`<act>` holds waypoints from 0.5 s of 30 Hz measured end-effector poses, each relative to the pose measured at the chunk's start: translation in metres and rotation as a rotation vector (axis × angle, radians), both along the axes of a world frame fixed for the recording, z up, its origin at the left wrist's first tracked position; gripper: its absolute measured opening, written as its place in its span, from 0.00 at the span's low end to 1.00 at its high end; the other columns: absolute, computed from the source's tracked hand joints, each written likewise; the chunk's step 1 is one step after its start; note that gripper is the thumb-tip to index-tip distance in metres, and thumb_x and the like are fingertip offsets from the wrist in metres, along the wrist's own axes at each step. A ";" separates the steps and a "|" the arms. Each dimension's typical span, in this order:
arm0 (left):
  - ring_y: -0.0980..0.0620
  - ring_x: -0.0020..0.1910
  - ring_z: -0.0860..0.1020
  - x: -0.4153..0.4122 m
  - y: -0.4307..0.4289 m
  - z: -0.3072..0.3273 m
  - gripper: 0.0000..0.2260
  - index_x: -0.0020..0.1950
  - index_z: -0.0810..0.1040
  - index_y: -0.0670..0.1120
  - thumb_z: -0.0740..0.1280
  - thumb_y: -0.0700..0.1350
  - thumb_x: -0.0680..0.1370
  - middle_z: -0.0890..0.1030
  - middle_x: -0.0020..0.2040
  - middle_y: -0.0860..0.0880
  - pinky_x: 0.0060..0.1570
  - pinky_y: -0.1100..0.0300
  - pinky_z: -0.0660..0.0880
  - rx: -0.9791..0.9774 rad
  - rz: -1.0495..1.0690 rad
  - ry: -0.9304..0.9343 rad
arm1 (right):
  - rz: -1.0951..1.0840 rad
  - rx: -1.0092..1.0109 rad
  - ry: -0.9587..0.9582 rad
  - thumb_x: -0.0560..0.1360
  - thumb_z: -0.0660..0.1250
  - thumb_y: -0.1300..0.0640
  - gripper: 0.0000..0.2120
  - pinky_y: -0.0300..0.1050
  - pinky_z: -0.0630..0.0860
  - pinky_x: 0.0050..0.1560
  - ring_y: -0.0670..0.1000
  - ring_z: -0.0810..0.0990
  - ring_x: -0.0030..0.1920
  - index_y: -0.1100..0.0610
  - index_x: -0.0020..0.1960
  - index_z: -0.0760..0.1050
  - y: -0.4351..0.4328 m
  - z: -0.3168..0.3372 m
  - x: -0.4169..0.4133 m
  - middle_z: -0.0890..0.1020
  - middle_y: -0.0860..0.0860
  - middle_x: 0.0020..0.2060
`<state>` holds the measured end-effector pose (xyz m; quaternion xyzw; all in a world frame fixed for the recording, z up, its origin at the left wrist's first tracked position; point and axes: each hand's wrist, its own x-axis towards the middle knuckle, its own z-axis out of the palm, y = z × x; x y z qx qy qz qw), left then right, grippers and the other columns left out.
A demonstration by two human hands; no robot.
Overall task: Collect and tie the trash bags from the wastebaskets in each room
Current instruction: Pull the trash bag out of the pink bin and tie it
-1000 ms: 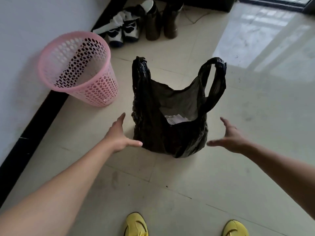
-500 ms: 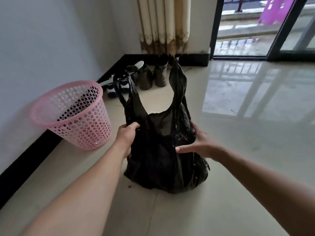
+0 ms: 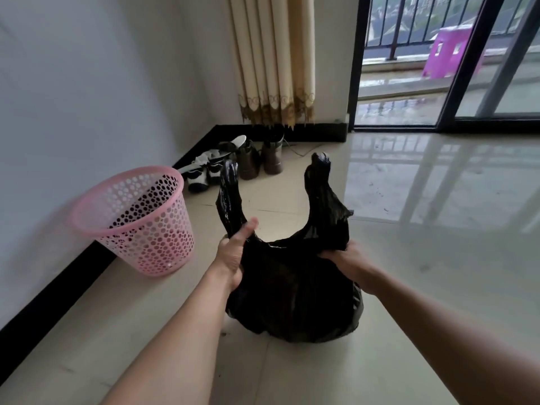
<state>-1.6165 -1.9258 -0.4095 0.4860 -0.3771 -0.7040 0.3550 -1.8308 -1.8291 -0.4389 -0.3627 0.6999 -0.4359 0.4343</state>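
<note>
A black trash bag (image 3: 292, 299) sits on the pale tiled floor in front of me, its mouth squeezed together. Its two handle loops stick up, one on the left (image 3: 229, 197) and one on the right (image 3: 323, 197). My left hand (image 3: 233, 252) grips the base of the left handle, thumb up along it. My right hand (image 3: 343, 258) grips the base of the right handle, fingers buried in the plastic. The pink perforated wastebasket (image 3: 137, 217) stands tilted against the left wall, with no bag in it.
Several shoes (image 3: 233, 162) lie in the corner behind the bag, under a cream curtain (image 3: 274, 62). A black skirting board (image 3: 49, 311) runs along the left wall. A sliding glass door (image 3: 447, 71) at the back right opens onto a balcony.
Both hands went from open and apart to closing on the bag, then gathered its mouth and gripped the handle bases. The handles now splay outward. My view tilted up.
</note>
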 end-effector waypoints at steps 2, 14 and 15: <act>0.41 0.39 0.81 -0.008 0.002 0.000 0.09 0.46 0.80 0.38 0.75 0.40 0.69 0.80 0.42 0.39 0.46 0.46 0.81 -0.036 0.047 -0.129 | 0.052 -0.011 0.059 0.67 0.77 0.59 0.14 0.43 0.79 0.47 0.51 0.83 0.45 0.55 0.51 0.81 0.002 0.009 -0.003 0.85 0.53 0.45; 0.51 0.29 0.70 -0.026 -0.002 -0.002 0.15 0.34 0.70 0.45 0.63 0.48 0.80 0.72 0.27 0.49 0.36 0.57 0.72 0.197 0.160 0.114 | 0.088 -0.039 -0.219 0.68 0.76 0.45 0.19 0.45 0.82 0.48 0.54 0.86 0.46 0.58 0.51 0.82 -0.006 0.012 0.008 0.86 0.56 0.46; 0.51 0.27 0.67 -0.026 -0.003 -0.005 0.15 0.34 0.70 0.45 0.63 0.48 0.80 0.69 0.24 0.50 0.34 0.58 0.70 0.192 0.149 0.072 | 0.058 -0.040 -0.225 0.69 0.76 0.48 0.16 0.45 0.82 0.44 0.55 0.86 0.43 0.60 0.49 0.82 -0.009 0.015 0.009 0.86 0.57 0.44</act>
